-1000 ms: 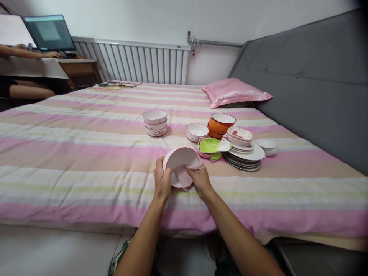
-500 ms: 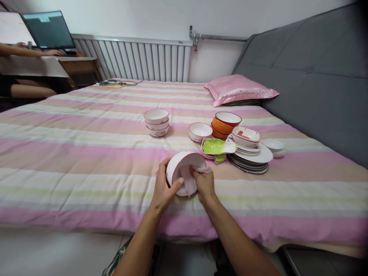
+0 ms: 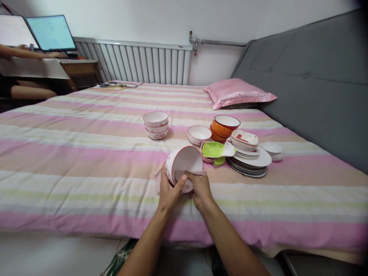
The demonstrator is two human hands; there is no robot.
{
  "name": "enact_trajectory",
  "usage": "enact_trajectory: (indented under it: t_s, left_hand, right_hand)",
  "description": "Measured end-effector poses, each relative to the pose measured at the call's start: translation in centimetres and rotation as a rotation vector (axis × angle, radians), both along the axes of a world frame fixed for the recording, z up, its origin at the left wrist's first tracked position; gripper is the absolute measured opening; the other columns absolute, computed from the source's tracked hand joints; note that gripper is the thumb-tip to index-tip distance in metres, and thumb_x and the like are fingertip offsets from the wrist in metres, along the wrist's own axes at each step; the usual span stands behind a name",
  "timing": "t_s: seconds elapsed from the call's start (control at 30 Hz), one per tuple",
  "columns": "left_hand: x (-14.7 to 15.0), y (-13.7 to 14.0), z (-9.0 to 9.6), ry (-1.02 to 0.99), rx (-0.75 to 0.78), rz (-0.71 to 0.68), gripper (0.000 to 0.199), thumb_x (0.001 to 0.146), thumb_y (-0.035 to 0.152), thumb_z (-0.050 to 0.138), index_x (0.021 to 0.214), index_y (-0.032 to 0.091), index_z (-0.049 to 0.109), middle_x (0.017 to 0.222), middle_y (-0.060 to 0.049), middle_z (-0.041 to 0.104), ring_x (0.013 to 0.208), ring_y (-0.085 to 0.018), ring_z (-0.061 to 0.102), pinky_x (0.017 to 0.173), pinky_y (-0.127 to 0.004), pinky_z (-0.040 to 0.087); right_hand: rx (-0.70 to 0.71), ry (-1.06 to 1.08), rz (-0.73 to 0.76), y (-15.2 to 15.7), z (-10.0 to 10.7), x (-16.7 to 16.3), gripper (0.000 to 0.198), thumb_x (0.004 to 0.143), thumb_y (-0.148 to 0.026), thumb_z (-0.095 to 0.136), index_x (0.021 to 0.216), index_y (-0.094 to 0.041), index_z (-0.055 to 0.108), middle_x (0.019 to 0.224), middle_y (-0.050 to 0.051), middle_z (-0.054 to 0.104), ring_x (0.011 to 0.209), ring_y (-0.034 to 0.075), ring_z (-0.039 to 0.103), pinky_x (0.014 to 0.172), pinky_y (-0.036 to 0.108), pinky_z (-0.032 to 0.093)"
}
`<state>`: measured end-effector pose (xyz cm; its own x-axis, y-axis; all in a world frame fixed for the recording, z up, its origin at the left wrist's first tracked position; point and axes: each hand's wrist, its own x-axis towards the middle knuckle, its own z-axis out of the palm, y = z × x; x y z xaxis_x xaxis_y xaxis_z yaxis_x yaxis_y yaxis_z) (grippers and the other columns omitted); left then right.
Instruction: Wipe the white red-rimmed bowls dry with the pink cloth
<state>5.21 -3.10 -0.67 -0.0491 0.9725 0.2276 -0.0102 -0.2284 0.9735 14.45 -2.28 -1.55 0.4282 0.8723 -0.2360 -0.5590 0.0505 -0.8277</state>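
Note:
A white bowl (image 3: pixel 188 159) with a red rim is tilted on its side above the near part of the bed, its opening toward me. My left hand (image 3: pixel 170 191) grips its left side, thumb at the rim and fingers hidden behind. A pale pink cloth (image 3: pixel 157 182) shows beyond the left hand and also at the bowl's right edge. My right hand (image 3: pixel 199 188) is closed on the cloth and presses it at the bowl's lower right rim. Beyond stand a stack of white bowls (image 3: pixel 156 125) and a single white bowl (image 3: pixel 199 134).
Right of the hands are green leaf-shaped dishes (image 3: pixel 214 149), orange bowls (image 3: pixel 220 128), stacked plates (image 3: pixel 260 159) and small white dishes (image 3: pixel 272 148). A pink pillow (image 3: pixel 240 93) lies by the grey headboard (image 3: pixel 304 73). Cables (image 3: pixel 117 85) lie at the far edge. Another person's arm (image 3: pixel 25 52) reaches over a desk.
My right hand has moved left and slightly down along the bowl's inside with the cloth. The bowl has turned a little, and more cloth shows at its left.

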Motion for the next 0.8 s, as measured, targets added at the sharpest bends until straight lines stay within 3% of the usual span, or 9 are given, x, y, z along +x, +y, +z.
enact_trajectory:
  t_s: [0.17, 0.47, 0.8]
  left_hand:
    - [-0.2, -0.2, 0.2, 0.024, 0.078, 0.031, 0.066, 0.072, 0.052, 0.065, 0.127, 0.021, 0.045, 0.124, -0.011, 0.055, 0.117, -0.028, 0.052, 0.096, -0.039, 0.044]
    - [-1.4, 0.2, 0.1, 0.088, 0.232, -0.062, 0.076, 0.071, 0.054, 0.064, 0.136, 0.02, 0.042, 0.127, -0.013, 0.054, 0.118, -0.032, 0.051, 0.099, -0.045, 0.041]
    - [-2.8, 0.7, 0.6, 0.093, 0.22, -0.166, 0.072, 0.072, 0.053, 0.062, 0.132, 0.017, 0.047, 0.124, -0.013, 0.058, 0.112, -0.032, 0.055, 0.094, -0.044, 0.044]
  right_hand:
    - [0.051, -0.127, 0.002, -0.2, 0.4, 0.3, 0.045, 0.055, -0.019, 0.072, 0.099, -0.015, 0.066, 0.089, 0.005, 0.074, 0.081, 0.019, 0.067, 0.079, 0.032, 0.052]
    - [0.141, -0.41, 0.002, 0.0, 0.8, 1.8, 0.029, 0.062, -0.027, 0.07, 0.089, -0.016, 0.068, 0.09, 0.007, 0.074, 0.082, 0.021, 0.067, 0.086, 0.037, 0.05]
    - [0.225, -0.724, 0.024, 0.3, 0.9, 3.0, 0.027, 0.07, -0.026, 0.064, 0.095, -0.018, 0.069, 0.102, 0.008, 0.073, 0.093, 0.024, 0.067, 0.088, 0.037, 0.05]
